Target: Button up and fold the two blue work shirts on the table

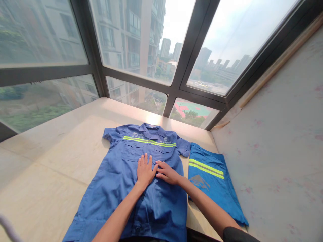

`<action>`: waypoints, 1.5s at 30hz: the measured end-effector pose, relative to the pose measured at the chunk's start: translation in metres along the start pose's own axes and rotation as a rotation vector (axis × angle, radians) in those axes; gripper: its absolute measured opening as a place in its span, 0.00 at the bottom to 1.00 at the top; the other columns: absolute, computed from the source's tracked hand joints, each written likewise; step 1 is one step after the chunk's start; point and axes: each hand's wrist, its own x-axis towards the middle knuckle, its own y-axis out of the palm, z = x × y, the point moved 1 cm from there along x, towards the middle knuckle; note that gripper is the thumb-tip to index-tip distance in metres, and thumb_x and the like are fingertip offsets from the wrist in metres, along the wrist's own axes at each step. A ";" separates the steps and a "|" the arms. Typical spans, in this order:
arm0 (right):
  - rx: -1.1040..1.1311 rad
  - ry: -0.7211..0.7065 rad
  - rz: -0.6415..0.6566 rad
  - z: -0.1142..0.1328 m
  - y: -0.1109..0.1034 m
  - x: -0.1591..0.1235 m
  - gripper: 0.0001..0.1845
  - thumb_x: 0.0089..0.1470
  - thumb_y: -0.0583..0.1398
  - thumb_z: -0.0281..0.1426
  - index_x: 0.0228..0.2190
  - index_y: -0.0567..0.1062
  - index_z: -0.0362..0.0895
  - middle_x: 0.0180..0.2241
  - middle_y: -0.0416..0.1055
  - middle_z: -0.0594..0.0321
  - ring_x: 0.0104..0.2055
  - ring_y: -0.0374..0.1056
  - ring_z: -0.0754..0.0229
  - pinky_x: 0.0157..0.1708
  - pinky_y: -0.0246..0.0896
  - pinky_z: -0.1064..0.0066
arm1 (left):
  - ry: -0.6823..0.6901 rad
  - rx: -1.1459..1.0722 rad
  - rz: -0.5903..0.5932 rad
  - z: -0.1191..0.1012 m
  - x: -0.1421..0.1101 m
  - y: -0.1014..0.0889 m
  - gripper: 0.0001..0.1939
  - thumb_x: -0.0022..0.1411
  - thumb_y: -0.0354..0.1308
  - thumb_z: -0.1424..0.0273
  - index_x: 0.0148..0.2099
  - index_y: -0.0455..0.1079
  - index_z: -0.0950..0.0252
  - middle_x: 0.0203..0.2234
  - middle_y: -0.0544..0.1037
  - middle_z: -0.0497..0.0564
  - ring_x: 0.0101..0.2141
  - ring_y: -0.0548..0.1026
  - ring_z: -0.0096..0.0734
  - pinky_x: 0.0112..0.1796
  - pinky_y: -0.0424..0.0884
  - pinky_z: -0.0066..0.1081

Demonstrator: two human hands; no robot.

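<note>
A blue short-sleeved work shirt lies face up and spread out, its collar toward the window and a yellow-green reflective stripe across the chest. My left hand rests flat on the middle of the shirt front, fingers stretched toward the collar, a ring on one finger. Beside it, my right hand also lies on the shirt, its fingers extended to the left and close to the left thumb. Neither hand grips the cloth. Part of the shirt's lower front is hidden under my forearms.
To the right lies a folded brighter blue garment with a reflective stripe, against the patterned wall. Both garments are on a pale stone-like ledge. Dark window frames border the far side. A blurred pale cord-like thing shows at lower left.
</note>
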 end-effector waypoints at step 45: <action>0.742 0.856 -0.570 -0.196 -0.192 -0.020 0.13 0.56 0.63 0.39 0.35 0.69 0.44 0.24 0.68 0.67 0.22 0.63 0.68 0.23 0.63 0.77 | 0.009 0.070 0.018 -0.017 0.046 -0.018 0.31 0.66 0.49 0.49 0.57 0.72 0.66 0.66 0.60 0.64 0.67 0.51 0.61 0.63 0.51 0.58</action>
